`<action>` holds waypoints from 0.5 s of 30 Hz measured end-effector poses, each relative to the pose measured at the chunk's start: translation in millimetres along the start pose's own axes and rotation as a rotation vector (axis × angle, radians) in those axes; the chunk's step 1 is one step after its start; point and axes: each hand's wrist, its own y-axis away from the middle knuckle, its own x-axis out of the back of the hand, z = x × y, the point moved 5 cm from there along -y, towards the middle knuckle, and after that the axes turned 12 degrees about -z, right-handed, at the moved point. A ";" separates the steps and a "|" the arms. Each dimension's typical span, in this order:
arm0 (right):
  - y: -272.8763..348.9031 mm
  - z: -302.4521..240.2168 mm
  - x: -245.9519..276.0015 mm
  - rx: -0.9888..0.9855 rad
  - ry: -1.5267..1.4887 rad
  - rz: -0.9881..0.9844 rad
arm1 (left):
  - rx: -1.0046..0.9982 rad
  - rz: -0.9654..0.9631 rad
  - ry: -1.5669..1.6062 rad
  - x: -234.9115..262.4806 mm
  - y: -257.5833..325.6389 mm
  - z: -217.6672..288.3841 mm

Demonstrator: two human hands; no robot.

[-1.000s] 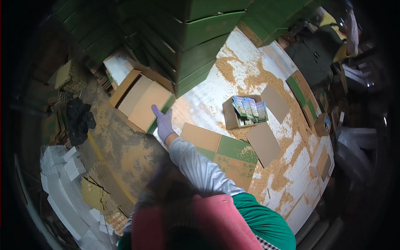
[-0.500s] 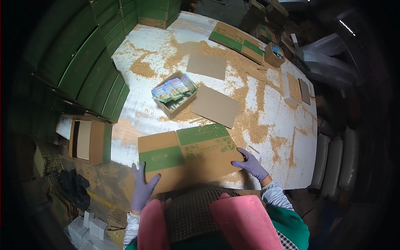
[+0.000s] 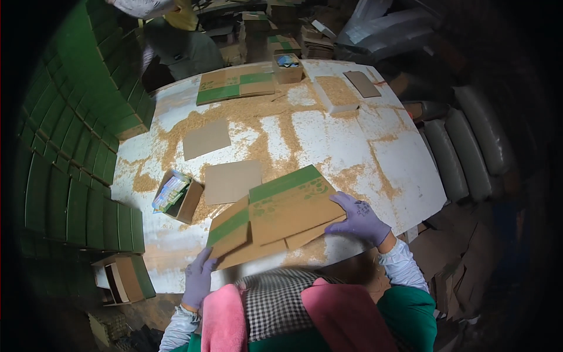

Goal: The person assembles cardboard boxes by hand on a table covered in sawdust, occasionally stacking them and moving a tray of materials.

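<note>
A brown cardboard carton (image 3: 287, 205) with green bands, folded mostly flat, is between my hands at the table's near edge. Its left part tilts up, and a gap shows between its layers along the near side. My left hand (image 3: 199, 277), in a purple glove, grips the near left corner. On the right edge, my right hand (image 3: 360, 220) is closed with the thumb underneath and fingers on top; it wears a purple glove too. Just beyond the carton lies a plain cardboard sheet (image 3: 233, 182). Left of that sheet stands an open box (image 3: 189, 202) holding colourful printed packets.
Stacked green cartons (image 3: 53, 158) wall off the left side. Wood shavings (image 3: 287, 135) cover much of the white table (image 3: 375, 170). Farther off are another cardboard sheet (image 3: 206, 139), flat cartons (image 3: 237, 83) and a shallow tray of shavings (image 3: 335, 94). A person (image 3: 182, 50) is beyond the far left edge.
The carton's left part has lifted and its layers have come apart. My left hand has closed on its corner. The view has swung right and up, bringing a person into sight.
</note>
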 end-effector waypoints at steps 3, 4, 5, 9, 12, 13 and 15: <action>-0.6 -15.9 8.4 0.131 -0.097 -0.064 | -0.126 0.077 -0.064 5.6 -32.8 57.1; -12.8 -16.8 9.4 0.133 -0.299 -0.128 | -0.019 -0.099 0.197 -5.1 -46.0 68.4; -29.7 -18.6 10.1 0.148 -0.501 -0.200 | -0.026 -0.114 0.175 -8.8 -60.6 79.8; -98.8 74.1 -27.5 0.014 -0.991 0.456 | -0.578 -0.012 -0.314 -48.7 -125.2 80.9; -111.9 33.9 -64.2 -0.351 -0.344 0.431 | -0.695 -0.249 -0.715 -107.6 -115.3 70.2; -119.8 32.9 -81.2 -0.139 -0.395 0.387 | -0.708 -0.397 -0.910 -127.3 -108.9 61.4; -115.3 37.8 -76.6 0.069 -0.433 0.365 | -0.781 -0.349 -1.085 -129.3 -116.2 45.9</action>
